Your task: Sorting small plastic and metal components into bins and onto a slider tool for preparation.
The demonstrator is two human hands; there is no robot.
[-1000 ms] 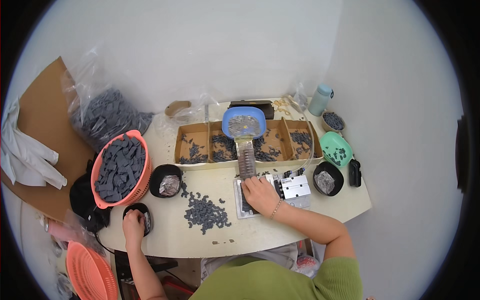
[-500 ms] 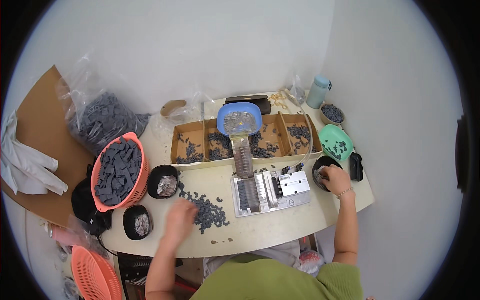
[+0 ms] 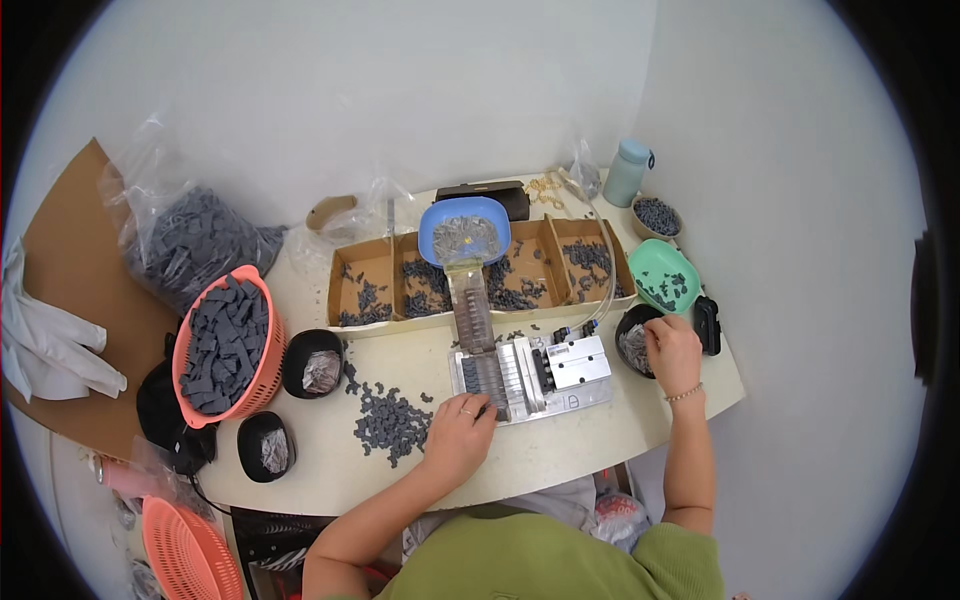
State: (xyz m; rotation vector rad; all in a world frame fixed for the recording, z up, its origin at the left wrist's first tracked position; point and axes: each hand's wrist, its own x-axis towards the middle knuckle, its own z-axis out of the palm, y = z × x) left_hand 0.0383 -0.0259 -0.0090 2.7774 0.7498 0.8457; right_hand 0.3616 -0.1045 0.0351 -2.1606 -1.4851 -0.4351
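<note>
My left hand (image 3: 461, 436) rests at the front left edge of the metal fixture (image 3: 582, 399), its fingers bent together at the dark strip there. What lies between those fingertips is hidden. Small dark grey pieces (image 3: 391, 421) lie heaped on the table just left of that hand. Over on the right, my right hand (image 3: 675, 352) is at the black bowl (image 3: 624, 328) of thin silvery pieces (image 3: 634, 348). Its fingers are pinched, and anything in them is too small to make out. A clear ribbed chute (image 3: 470, 310) runs down onto the fixture from the blue tray (image 3: 427, 238).
Behind the fixture stands a divided cardboard box (image 3: 361, 262) of grey pieces. Left are a pink basket (image 3: 277, 345) of grey slabs and two black bowls (image 3: 297, 380) with wrapped bits. A green tray (image 3: 650, 256), black case (image 3: 707, 327) and blue bottle (image 3: 626, 175) stand right.
My left hand has moved right, from the heap of grey pieces to the fixture's front edge. My right hand stays at the black bowl. The whole view has shifted slightly.
</note>
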